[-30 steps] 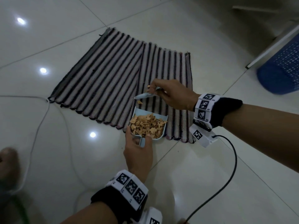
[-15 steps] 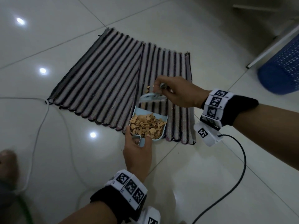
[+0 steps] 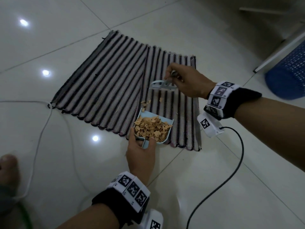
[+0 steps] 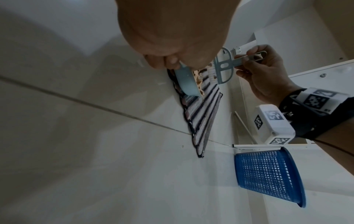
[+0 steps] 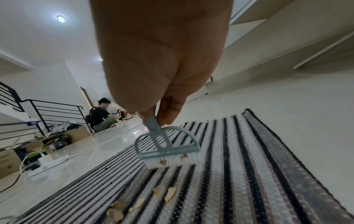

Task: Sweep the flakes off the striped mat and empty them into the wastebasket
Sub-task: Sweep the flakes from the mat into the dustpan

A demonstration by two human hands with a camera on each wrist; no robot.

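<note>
Tan flakes (image 3: pixel 152 127) are heaped in a pale-blue dustpan (image 3: pixel 155 141) gripped by the left hand (image 3: pixel 141 152) at the striped mat (image 3: pixel 105 83) edge, a brush (image 3: pixel 162 85) pinched in the right hand (image 3: pixel 189 83), strays between.

Around me, glossy white floor tiles (image 3: pixel 214 38) reflect the ceiling lights. A white cable (image 3: pixel 41 129) trails at my left, a black cable (image 3: pixel 237 162) at my right. Farther back, a seated person (image 5: pixel 99 116) beside cardboard boxes (image 5: pixel 7 163), I think, below a black stair railing (image 5: pixel 47 109).
</note>
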